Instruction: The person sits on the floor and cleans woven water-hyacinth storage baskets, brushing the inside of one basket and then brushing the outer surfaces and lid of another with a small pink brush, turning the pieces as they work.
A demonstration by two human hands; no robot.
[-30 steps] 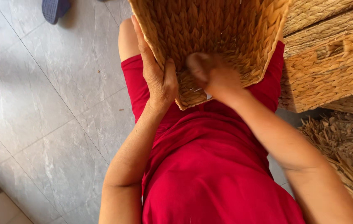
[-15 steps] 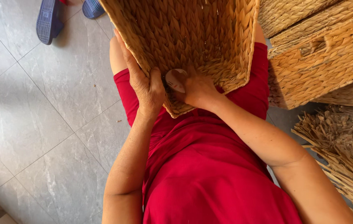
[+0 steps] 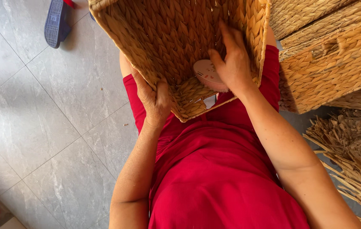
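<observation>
A large woven straw basket (image 3: pixel 176 38) rests tilted on my lap, its opening toward me. My left hand (image 3: pixel 155 99) grips its near lower rim from outside. My right hand (image 3: pixel 231 63) reaches inside the basket, fingers pressed against the inner weave, with a small round white and pink object (image 3: pixel 208 74) under the palm. I wear red clothing (image 3: pixel 214 169).
Several finished woven baskets (image 3: pixel 329 68) are stacked at the right. A bundle of dry straw strands (image 3: pixel 354 157) lies at the lower right. A blue sandal (image 3: pixel 56 22) sits on the grey tiled floor (image 3: pixel 40 118) at the upper left.
My right hand has moved from the basket's near rim to deep inside it. The view has shifted, and the basket now looks lower and nearer. My left hand keeps its grip.
</observation>
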